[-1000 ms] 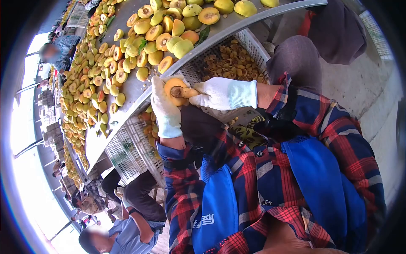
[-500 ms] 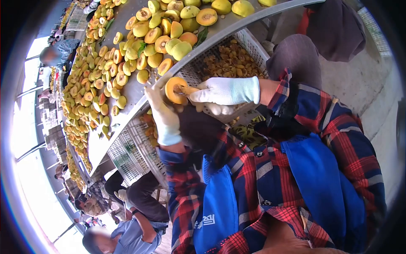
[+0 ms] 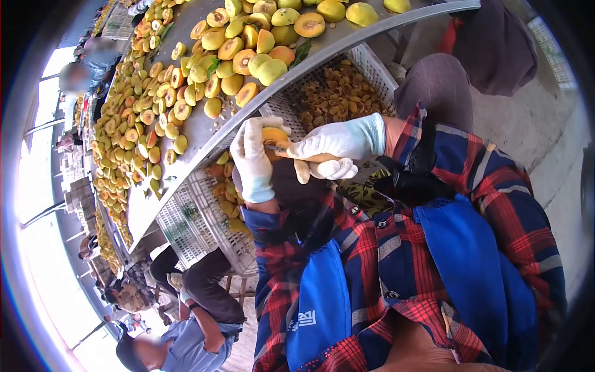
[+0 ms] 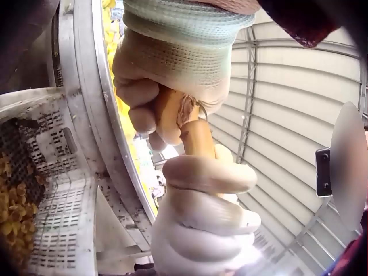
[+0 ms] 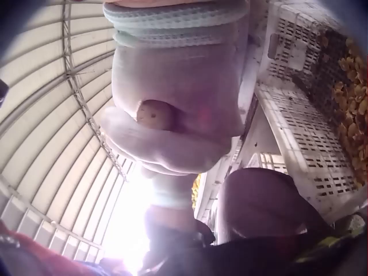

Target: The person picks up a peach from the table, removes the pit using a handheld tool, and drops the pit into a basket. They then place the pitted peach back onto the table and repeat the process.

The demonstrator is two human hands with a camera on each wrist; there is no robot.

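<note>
Both hands wear white knit gloves. In the head view my left hand (image 3: 253,155) holds a yellow peach half (image 3: 274,134) near the table edge, its cut side turned toward the right hand. My right hand (image 3: 341,139) grips a pitting tool by its wooden handle (image 4: 198,138), fingers wrapped round it. A thin curved metal strip shows at the tool's head, right at the peach's brown pit hollow (image 4: 187,110) in the left wrist view. The handle's round butt (image 5: 155,115) pokes out of the right fist in the right wrist view.
A metal-edged table (image 3: 204,133) bears many halved peaches (image 3: 238,62). Below its edge stands a white crate (image 3: 378,71) of brown pit scraps (image 3: 338,93). Another crate (image 3: 214,217) with peach pieces stands left of my lap. A seated person (image 3: 186,335) works nearby.
The peach half has tipped, so its cut face shows less to the head camera. The left fingers have closed farther over it, and the right hand has rolled, showing its curled fingers.
</note>
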